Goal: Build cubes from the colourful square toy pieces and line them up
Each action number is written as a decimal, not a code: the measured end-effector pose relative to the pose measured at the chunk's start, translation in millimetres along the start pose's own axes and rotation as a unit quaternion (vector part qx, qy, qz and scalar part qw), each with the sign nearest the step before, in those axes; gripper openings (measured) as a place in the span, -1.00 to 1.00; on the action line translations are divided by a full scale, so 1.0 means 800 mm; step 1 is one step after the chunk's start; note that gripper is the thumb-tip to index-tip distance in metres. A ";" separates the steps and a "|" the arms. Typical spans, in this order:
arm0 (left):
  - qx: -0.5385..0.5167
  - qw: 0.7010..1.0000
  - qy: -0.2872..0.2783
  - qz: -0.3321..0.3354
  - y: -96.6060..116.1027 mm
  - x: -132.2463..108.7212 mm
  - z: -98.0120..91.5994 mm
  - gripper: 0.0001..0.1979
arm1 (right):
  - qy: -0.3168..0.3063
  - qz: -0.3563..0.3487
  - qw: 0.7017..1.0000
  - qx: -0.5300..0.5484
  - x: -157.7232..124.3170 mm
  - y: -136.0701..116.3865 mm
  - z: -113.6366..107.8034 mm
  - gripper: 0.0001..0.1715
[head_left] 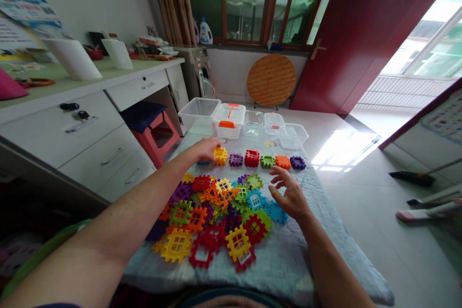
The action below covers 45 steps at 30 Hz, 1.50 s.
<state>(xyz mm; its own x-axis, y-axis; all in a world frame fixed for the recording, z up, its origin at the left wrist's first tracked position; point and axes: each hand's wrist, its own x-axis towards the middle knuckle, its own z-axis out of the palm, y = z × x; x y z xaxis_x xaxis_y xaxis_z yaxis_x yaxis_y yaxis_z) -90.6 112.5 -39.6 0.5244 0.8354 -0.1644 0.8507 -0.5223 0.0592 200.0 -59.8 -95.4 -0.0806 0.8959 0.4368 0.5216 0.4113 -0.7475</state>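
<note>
A heap of flat interlocking plastic tiles (212,219) in many colours lies on a pale quilted table cover (288,255). Beyond it stands a row of small tile stacks: yellow (220,155), purple (236,160), red (251,158), green (267,160), orange (282,161) and violet (298,162). My left hand (204,149) reaches to the row's left end, fingers curled down beside the yellow stack, with a bit of blue tile showing beneath the hand. My right hand (288,192) hovers over the heap's right edge, fingers spread and holding nothing.
Clear plastic boxes (199,113), one with an orange-latched lid (228,120), stand at the table's far end. A white drawer desk (90,125) and a red stool (159,137) are on the left. A dark red door (361,33) and a broom (415,178) are on the right.
</note>
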 end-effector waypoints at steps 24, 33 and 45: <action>0.004 1.000 0.000 0.001 0.009 0.004 0.008 -0.11 | -0.009 0.022 1.000 0.003 0.001 -0.002 -0.001 -0.48; -0.036 0.992 0.102 0.062 0.006 -0.095 -0.004 -0.57 | -0.014 0.022 1.000 0.007 0.000 -0.001 0.001 -0.48; -0.107 0.992 -0.053 0.043 0.003 -0.135 0.020 -0.35 | -0.016 0.032 0.999 -0.001 0.001 0.001 0.003 -0.55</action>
<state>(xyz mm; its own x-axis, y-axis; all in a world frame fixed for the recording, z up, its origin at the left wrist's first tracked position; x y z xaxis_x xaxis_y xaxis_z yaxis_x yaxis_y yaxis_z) -145.7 18.6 -37.5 0.5990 0.7605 -0.2507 0.7965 -0.5338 0.2840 198.3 -58.4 -96.8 -0.0739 0.9257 0.3711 0.5276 0.3520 -0.7731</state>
